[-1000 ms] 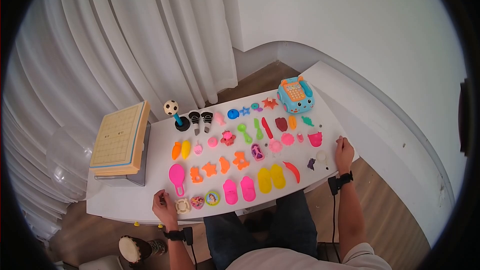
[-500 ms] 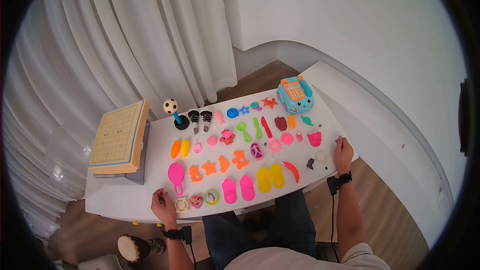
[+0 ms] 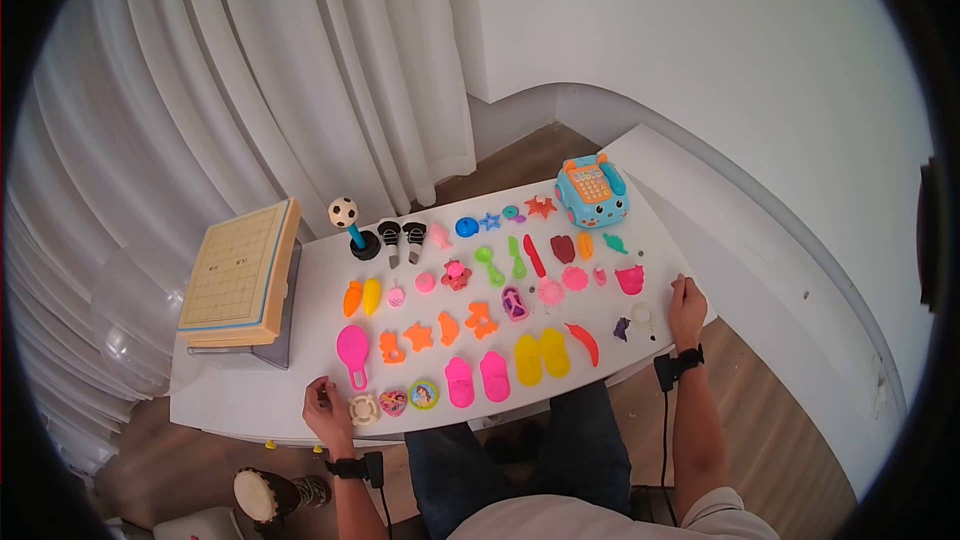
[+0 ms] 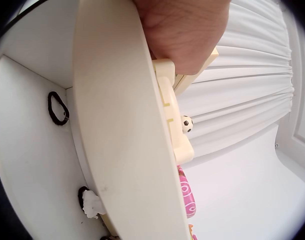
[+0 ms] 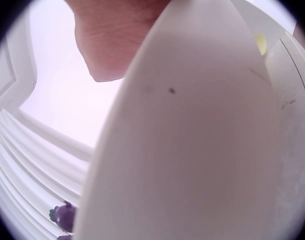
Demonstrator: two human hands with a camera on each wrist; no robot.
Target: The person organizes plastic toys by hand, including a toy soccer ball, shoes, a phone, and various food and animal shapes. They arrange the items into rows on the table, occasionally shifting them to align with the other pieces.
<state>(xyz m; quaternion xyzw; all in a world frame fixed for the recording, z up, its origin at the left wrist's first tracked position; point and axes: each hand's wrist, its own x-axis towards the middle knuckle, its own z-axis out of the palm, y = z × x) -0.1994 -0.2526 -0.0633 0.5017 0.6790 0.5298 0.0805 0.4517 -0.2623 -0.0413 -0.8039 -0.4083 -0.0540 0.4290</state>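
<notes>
- The person's left hand [image 3: 328, 410] rests at the near edge of the white desk [image 3: 250, 400], fingers loosely curled, just beside the cream round life-ring-shaped plastic toy [image 3: 364, 410]. From the head view it seems to touch the toy rather than grip it; I cannot tell for sure.
- The right hand [image 3: 687, 308] lies flat at the desk's right edge with relaxed fingers, holding nothing, near the small pale round piece [image 3: 642, 313].
- Judging by the neat rows of small plastic toys, the laying-out looks largely done; little seems left beyond the ring.
- The ring lies flat at the left end of the nearest row. Being round, it has no clear long axis or heading.
</notes>
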